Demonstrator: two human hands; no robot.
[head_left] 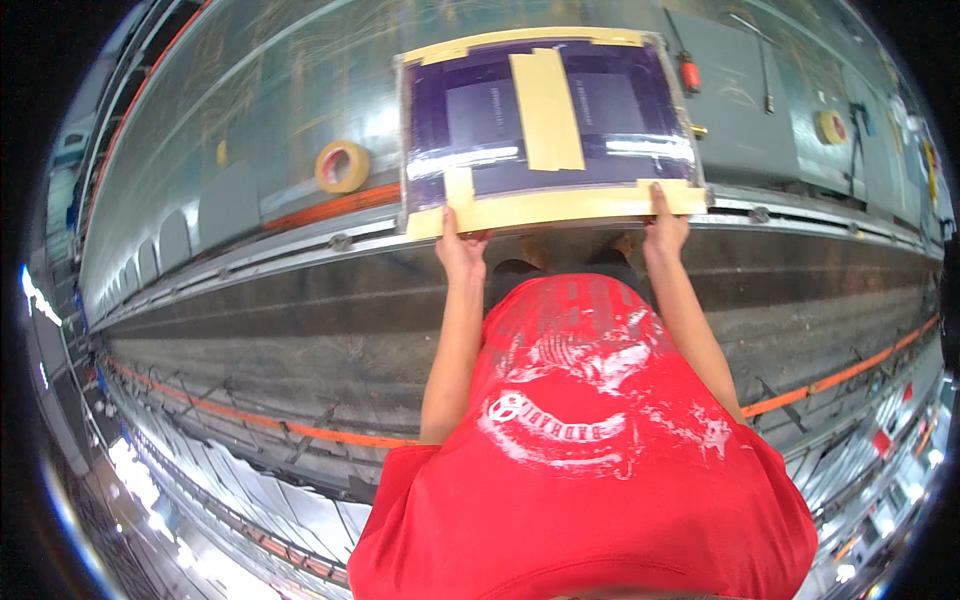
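Observation:
In front of me lies a rectangular screen-printing frame with a dark purple surface and clear, shiny edges. Strips of cream masking tape run down its middle and along its near and far sides. My left hand grips the near edge toward its left end, thumb on top of the tape. Toward the right end, my right hand holds the same edge, with a finger lying over the top. The undersides of both grips are mostly hidden.
The frame is over a long greyish-green table with a metal rail along its near edge. A tape roll sits to the left, another tape roll far right. A red-handled tool lies beyond the frame's right side.

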